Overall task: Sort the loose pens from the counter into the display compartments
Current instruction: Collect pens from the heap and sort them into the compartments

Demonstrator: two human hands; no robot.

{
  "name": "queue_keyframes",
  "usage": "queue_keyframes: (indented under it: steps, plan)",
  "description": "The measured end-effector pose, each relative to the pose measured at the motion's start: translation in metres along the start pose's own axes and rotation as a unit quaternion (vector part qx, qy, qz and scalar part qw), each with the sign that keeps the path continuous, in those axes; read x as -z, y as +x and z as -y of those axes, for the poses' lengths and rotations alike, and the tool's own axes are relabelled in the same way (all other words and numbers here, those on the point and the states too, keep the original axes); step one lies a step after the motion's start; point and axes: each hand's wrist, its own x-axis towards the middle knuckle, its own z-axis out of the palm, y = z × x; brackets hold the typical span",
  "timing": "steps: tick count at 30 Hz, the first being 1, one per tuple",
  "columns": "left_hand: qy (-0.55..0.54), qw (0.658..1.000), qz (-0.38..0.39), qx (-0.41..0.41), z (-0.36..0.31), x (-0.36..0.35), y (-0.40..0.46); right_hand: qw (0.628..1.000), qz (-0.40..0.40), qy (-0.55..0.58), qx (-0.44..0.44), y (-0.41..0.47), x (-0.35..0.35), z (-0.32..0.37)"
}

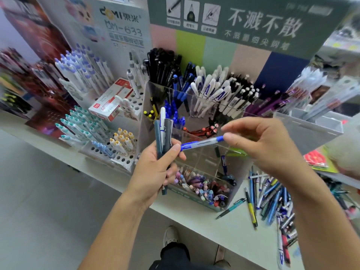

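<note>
Over counter (224, 228), right hand (261, 145) pinches blue pen (202, 143).

A pale green worktop (231, 228) runs diagonally through a stationery shop under even, bright light. Below it lies a floor (48, 201) of light grey tiles. Behind the worktop rise printed cardboard backboards: a grey-green header with white Chinese lettering (263, 22) above pastel colour panels (214, 53), and a white sign marked "DM-633" (124, 30). Shelving (342, 45) at far right is blurred.
</note>
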Motion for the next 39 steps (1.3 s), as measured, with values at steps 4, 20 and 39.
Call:
queue_keyframes:
  steps: [4, 20, 39]
  plan:
    - [0.033, 0.998, -0.016, -0.050, -0.011, 0.010, 0.002, 0.943, 0.155, -0.287, 0.071, 0.011, -0.014, 0.015]
    - [-0.185, 0.982, -0.020, 0.046, 0.001, 0.036, 0.012, 0.974, -0.018, -0.221, 0.054, 0.089, -0.087, 0.024]
    - [-0.039, 0.997, -0.059, -0.010, 0.006, 0.011, 0.007, 0.990, 0.021, -0.141, -0.006, 0.062, -0.079, 0.021]
